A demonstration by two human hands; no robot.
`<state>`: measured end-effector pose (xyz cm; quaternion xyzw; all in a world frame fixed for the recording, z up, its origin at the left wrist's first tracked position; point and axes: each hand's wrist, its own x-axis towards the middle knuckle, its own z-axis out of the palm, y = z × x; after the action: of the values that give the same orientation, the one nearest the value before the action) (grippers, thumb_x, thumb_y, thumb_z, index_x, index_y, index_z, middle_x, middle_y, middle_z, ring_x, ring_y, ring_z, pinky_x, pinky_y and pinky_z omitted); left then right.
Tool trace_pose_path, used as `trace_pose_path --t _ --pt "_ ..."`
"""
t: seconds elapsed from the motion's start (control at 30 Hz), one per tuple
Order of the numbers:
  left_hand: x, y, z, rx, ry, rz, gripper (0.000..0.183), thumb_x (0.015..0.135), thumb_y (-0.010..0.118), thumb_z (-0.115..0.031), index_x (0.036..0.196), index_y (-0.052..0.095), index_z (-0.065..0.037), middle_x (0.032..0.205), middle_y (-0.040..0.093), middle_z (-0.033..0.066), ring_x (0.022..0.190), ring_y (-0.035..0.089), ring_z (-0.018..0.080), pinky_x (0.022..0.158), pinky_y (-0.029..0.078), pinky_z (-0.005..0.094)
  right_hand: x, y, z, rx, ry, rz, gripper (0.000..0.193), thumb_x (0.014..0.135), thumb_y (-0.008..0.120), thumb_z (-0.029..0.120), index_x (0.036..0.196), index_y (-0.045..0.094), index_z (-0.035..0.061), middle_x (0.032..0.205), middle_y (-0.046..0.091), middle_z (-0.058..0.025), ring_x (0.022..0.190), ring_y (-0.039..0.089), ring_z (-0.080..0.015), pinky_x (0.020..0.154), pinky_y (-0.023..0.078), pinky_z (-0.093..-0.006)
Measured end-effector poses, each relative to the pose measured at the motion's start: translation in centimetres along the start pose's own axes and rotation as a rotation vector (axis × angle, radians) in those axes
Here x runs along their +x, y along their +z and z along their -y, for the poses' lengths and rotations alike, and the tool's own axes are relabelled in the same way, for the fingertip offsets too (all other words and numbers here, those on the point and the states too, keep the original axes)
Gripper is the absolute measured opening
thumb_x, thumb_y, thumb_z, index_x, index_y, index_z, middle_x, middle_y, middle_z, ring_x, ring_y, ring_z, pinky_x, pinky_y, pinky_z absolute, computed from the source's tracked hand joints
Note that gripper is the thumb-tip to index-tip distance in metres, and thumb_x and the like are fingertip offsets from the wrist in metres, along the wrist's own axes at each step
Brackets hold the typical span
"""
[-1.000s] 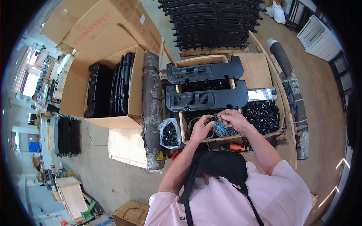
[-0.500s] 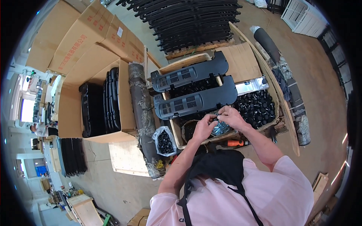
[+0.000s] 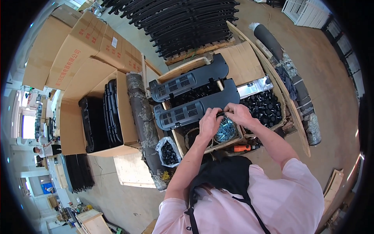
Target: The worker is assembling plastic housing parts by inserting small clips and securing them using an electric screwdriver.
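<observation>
Bright daylight, bent fisheye rim

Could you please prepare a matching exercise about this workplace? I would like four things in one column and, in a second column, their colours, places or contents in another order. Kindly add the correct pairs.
Column 1
1. Thin metal pieces
2. Plastic bag
3. Large cardboard box
4. Tool

Column 2
A. Holds black panels standing upright
B. Orange and black
C. Silvery, showing between the left hand and the right hand
D. Holds small black parts

Correct pairs: 1-C, 2-D, 3-A, 4-B
</observation>
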<state>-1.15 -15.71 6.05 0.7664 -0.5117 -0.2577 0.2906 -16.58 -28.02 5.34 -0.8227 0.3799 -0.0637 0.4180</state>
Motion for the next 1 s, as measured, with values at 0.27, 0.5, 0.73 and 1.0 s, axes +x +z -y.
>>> trace_pose_path --t 0.27,0.5,0.73,1.0 --pt "1.4 0.8 0.1 0.150 0.006 0.005 0.034 0.090 0.075 -0.020 0.122 0.063 -0.015 0.112 0.066 0.0137 0.102 0.068 0.0397 0.086 0.056 0.0501 1.5 1.1 -1.4 -0.038 -0.067 -0.047 0.024 0.085 0.072 0.023 0.102 0.070 0.0064 0.087 0.073 -0.0131 0.081 0.071 -0.0312 0.072 0.055 -0.0417" --pt "1.6 0.7 -0.1 0.165 -0.019 0.040 0.036 0.089 0.075 -0.019 0.121 0.062 -0.012 0.119 0.067 0.0151 0.105 0.067 0.0405 0.086 0.056 0.0508 1.8 0.8 -1.1 -0.049 -0.093 -0.036 0.022 0.085 0.070 0.020 0.103 0.069 0.0079 0.084 0.072 -0.0128 0.081 0.070 -0.0325 0.072 0.054 -0.0426" --pt "0.7 0.6 4.5 -0.267 -0.196 -0.164 0.038 0.101 0.065 -0.040 0.116 0.060 -0.005 0.081 0.068 0.0071 0.072 0.066 0.0243 0.068 0.053 0.0367 2.4 1.0 -1.7 0.352 0.001 -0.025 0.026 0.090 0.064 0.011 0.113 0.062 -0.0005 0.090 0.066 -0.0093 0.085 0.069 -0.0225 0.071 0.054 -0.0379" --pt "-2.8 -1.6 2.8 -1.428 -0.478 0.168 0.020 0.103 0.051 -0.015 0.120 0.056 -0.006 0.098 0.061 0.0055 0.088 0.059 0.0196 0.076 0.048 0.0359 -0.5 -0.8 -1.9 1.000 0.217 0.141 0.026 0.099 0.056 0.003 0.123 0.063 -0.0053 0.106 0.069 -0.0105 0.095 0.068 -0.0183 0.089 0.058 -0.0319"
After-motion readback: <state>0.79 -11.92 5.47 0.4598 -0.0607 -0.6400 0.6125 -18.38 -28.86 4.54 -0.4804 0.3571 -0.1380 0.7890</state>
